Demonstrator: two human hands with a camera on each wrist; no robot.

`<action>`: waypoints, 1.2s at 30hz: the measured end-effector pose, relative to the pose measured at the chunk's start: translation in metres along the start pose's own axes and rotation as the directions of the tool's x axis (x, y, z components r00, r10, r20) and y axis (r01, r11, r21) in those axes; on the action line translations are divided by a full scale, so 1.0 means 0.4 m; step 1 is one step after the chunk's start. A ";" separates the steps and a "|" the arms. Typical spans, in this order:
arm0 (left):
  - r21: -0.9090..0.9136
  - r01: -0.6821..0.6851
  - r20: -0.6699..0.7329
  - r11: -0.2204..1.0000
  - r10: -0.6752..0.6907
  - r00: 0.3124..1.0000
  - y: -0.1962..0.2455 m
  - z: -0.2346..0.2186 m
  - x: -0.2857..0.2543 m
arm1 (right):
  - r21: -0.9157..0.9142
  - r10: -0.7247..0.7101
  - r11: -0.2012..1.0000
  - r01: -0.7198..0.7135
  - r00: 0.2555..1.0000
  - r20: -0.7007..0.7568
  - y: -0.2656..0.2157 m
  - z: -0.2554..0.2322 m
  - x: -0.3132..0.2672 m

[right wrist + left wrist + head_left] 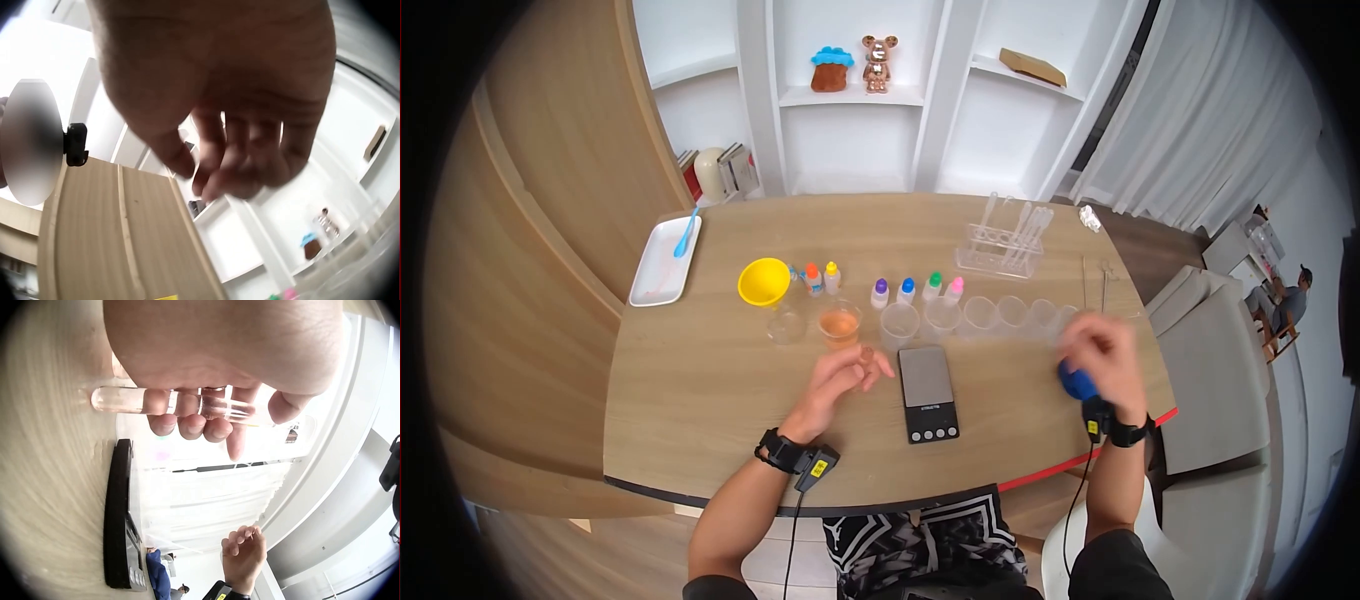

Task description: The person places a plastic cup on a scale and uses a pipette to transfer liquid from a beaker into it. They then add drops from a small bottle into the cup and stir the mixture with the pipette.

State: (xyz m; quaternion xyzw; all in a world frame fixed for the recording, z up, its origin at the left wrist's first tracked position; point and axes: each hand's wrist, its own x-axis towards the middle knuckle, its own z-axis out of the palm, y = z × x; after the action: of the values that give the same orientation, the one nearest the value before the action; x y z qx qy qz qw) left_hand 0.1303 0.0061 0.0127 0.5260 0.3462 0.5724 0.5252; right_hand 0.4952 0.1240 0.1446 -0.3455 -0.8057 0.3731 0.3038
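The left hand (837, 385) is holding a clear tube (119, 400) over the surface (700, 400), its grip closing fingers round it, between the cup of orange liquid (840, 324) and the scale (927, 378). The right hand (1105, 362) is hovering above a blue item (1075, 382), grip loosely curled, holding nothing.

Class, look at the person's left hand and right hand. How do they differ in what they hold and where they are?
The left hand curls its fingers round a clear tube; the right hand shows nothing held.
The left hand is left of the scale; the right hand is right of it, partly hiding a blue object.
Both have a black wristband at the wrist.
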 end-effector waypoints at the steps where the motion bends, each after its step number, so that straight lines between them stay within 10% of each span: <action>1: -0.007 -0.004 -0.008 1.000 0.004 1.000 -0.005 0.000 -0.001 | -0.177 -0.113 0.972 0.152 0.971 0.212 -0.037 0.039 0.023; 5: -0.004 0.013 0.004 1.000 -0.013 1.000 0.004 -0.001 -0.007 | 0.068 -0.027 0.998 -0.018 0.796 0.605 -0.017 0.163 0.089; 17: -0.074 0.026 0.006 0.997 -0.026 1.000 -0.002 -0.003 -0.012 | 0.430 0.024 0.843 -0.322 0.822 0.569 0.135 0.204 0.085; 36: -0.056 -0.054 0.020 0.997 0.055 0.998 -0.008 -0.009 0.000 | 0.428 -0.019 0.883 -0.194 0.895 0.446 0.148 0.204 0.093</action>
State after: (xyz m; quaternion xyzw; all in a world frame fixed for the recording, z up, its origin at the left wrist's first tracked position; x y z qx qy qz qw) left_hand 0.1275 0.0072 0.0089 0.5264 0.3100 0.5902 0.5277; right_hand 0.4324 0.1499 0.0615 -0.2075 -0.7240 0.6352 0.1709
